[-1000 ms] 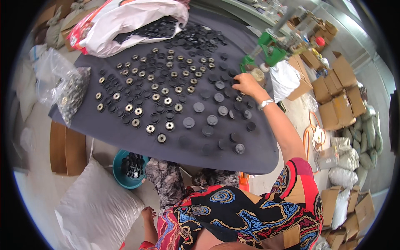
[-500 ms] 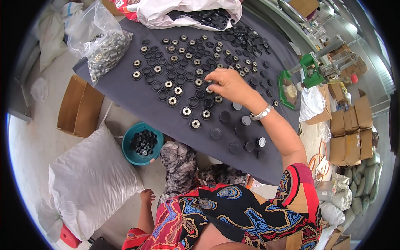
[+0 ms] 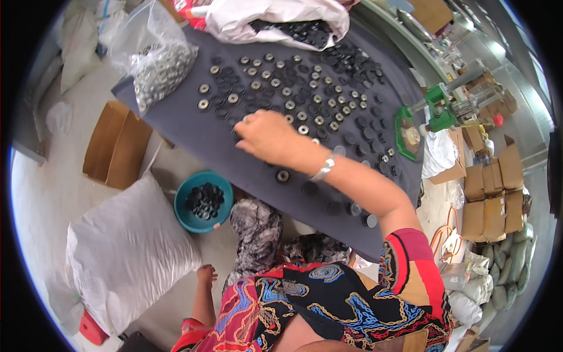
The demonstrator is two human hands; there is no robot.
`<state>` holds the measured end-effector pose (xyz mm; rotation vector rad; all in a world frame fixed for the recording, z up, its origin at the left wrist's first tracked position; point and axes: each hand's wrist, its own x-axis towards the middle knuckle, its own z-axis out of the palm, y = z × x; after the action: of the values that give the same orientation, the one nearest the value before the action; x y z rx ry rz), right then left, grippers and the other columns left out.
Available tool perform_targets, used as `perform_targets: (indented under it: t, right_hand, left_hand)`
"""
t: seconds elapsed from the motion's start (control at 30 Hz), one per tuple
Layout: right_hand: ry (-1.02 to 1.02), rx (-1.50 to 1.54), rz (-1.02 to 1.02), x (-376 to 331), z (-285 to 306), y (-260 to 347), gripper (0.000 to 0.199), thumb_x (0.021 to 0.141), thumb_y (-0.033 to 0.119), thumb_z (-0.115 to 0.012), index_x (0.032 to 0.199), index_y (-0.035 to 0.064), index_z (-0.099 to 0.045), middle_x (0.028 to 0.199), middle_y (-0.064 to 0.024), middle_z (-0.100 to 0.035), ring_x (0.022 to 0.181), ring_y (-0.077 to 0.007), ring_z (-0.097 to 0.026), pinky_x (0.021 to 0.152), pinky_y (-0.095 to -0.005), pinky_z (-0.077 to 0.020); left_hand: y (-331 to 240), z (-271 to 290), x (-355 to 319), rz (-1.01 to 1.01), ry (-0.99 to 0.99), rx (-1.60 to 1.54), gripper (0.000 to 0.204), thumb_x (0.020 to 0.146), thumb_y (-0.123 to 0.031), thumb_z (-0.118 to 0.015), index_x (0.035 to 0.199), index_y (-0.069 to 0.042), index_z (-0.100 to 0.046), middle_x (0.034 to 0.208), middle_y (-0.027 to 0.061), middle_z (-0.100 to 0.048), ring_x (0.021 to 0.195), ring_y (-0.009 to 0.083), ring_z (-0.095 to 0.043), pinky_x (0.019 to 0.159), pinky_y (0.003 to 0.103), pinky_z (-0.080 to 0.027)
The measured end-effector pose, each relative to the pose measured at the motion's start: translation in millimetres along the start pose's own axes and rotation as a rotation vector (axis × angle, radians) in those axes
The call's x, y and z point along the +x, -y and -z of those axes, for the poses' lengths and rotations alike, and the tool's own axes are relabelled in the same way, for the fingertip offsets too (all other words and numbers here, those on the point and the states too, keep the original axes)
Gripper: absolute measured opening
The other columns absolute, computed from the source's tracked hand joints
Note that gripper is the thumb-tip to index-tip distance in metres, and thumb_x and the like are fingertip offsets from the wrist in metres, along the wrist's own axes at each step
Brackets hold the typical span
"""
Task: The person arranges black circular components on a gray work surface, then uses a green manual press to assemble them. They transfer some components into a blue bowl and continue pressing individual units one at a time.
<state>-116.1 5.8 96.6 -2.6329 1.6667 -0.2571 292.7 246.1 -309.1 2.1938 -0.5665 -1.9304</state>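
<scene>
My right hand [image 3: 267, 138] is over the left-front part of the dark cloth-covered table [image 3: 187, 132], palm down with fingers curled. Whatever is in its fingertips, if anything, is hidden. Around it lie black plastic rings [image 3: 220, 112], many of them with a silver ball bearing [image 3: 233, 98] seated inside. Another bearing in a black ring [image 3: 282, 175] lies below my wrist, nearer the table edge. My left hand [image 3: 206, 274] hangs low beside my leg, its fingers loosely apart and holding nothing.
A clear bag of bearings [image 3: 164, 73] stands at the far left; a white sack of black parts [image 3: 281, 20] lies at the back. To the right is a green hand press [image 3: 437, 108]. Below the table are a teal basin [image 3: 182, 214], cardboard box [image 3: 114, 144] and stuffed white sack [image 3: 126, 252].
My right hand has moved left and toward me from the middle of the rings. The view has shifted slightly. My left hand stays low beside my leg.
</scene>
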Motion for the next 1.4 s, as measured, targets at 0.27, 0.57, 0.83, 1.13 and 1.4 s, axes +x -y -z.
perform_targets:
  t: [0.27,0.57,0.83,1.13,1.4]
  right_hand:
    - [-0.024,-0.172,0.038,16.9,-31.3,16.9,0.007,0.074,0.009,-0.061,0.079,0.0050,-0.060,0.081,-0.0125,-0.060,0.081,-0.0272,-0.061,0.075,-0.0391,-0.0486]
    - [-0.022,-0.029,0.058,18.0,-33.1,13.1,0.007,0.075,0.006,-0.061,0.081,0.0023,-0.059,0.081,-0.0158,-0.058,0.082,-0.0323,-0.060,0.076,-0.0424,-0.0481]
    - [-0.142,0.233,0.141,18.3,-30.0,18.6,0.026,0.069,0.008,-0.068,0.092,0.0038,-0.057,0.089,-0.0160,-0.055,0.082,-0.0326,-0.059,0.073,-0.0434,-0.0485]
    - [-0.076,0.110,0.161,6.9,-30.3,28.0,0.025,0.069,0.011,-0.070,0.090,0.0051,-0.059,0.086,-0.0083,-0.053,0.084,-0.0245,-0.056,0.077,-0.0394,-0.0400]
    - [-0.084,-0.055,0.140,-2.3,-32.5,18.6,0.010,0.068,0.014,-0.067,0.067,0.0076,-0.059,0.078,-0.0068,-0.054,0.083,-0.0222,-0.054,0.081,-0.0378,-0.0358]
  left_hand:
    - [26.6,0.5,32.4,-0.040,0.036,-0.024,0.021,0.077,-0.007,-0.056,0.097,-0.003,-0.062,0.075,0.0119,-0.061,0.053,0.0279,-0.062,0.041,0.036,-0.049]
    - [27.8,6.3,40.8,-0.013,0.035,-0.053,0.023,0.078,-0.006,-0.056,0.101,-0.004,-0.059,0.075,0.0129,-0.062,0.052,0.0298,-0.062,0.041,0.040,-0.050]
    - [27.5,9.4,45.9,-0.020,0.021,-0.047,0.023,0.079,-0.005,-0.056,0.102,-0.004,-0.058,0.074,0.0140,-0.062,0.051,0.0316,-0.062,0.041,0.043,-0.052]
    - [25.6,12.9,41.4,-0.045,0.009,-0.055,0.020,0.079,-0.004,-0.055,0.099,-0.002,-0.059,0.073,0.0137,-0.061,0.051,0.0322,-0.062,0.041,0.043,-0.052]
    - [8.8,9.7,47.0,-0.103,0.032,-0.045,0.017,0.082,-0.003,-0.052,0.097,0.000,-0.059,0.071,0.0151,-0.060,0.055,0.0316,-0.063,0.041,0.042,-0.051]
